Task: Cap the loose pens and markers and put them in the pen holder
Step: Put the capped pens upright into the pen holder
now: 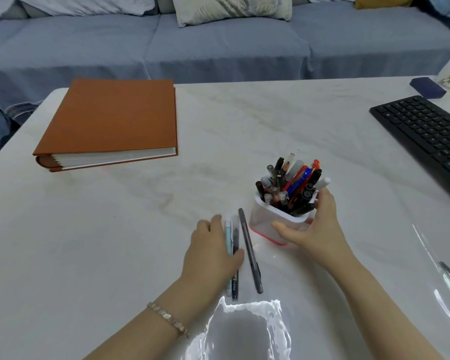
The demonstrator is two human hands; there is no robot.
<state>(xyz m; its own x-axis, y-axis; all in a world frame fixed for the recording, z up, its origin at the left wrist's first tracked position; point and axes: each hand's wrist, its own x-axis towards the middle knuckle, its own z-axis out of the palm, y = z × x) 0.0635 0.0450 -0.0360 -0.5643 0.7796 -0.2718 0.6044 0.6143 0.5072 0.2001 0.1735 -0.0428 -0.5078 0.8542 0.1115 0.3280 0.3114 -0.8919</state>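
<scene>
On the near half of a pale, marbled table (140, 229), right of centre, stands the pen holder (265, 216), a white, rounded-square cup with a pink base rim. It is crowded with upright and leaning pens and markers (294, 178): black, red, blue and clear-capped barrels are visible. The right hand (315, 227) grips the holder, with the thumb laid across its near wall and the fingers wrapped round its right side up to the rim. Just left of the holder, three loose pens lie roughly parallel, running near to far. The grey pen (247, 245) lies by itself on the table, closest to the holder. The black pen (235, 235) and the pale blue pen (228, 229) lie side by side, touching, under the left hand (208, 253), whose thumb curls over both barrels while the fingers bend down along their left side. A small printed label shows on the black pen's near end, too fine to read. A beaded bracelet (166, 318) circles the left wrist. At far left lies a thick orange-brown album (109, 118), closed, its cover blank. A black keyboard (421, 131) sits at the right edge, key legends illegible, with a dark blue box (427, 87) beyond it. A blue-covered sofa (218, 42) with a cushion (231, 9) lies behind the table.
</scene>
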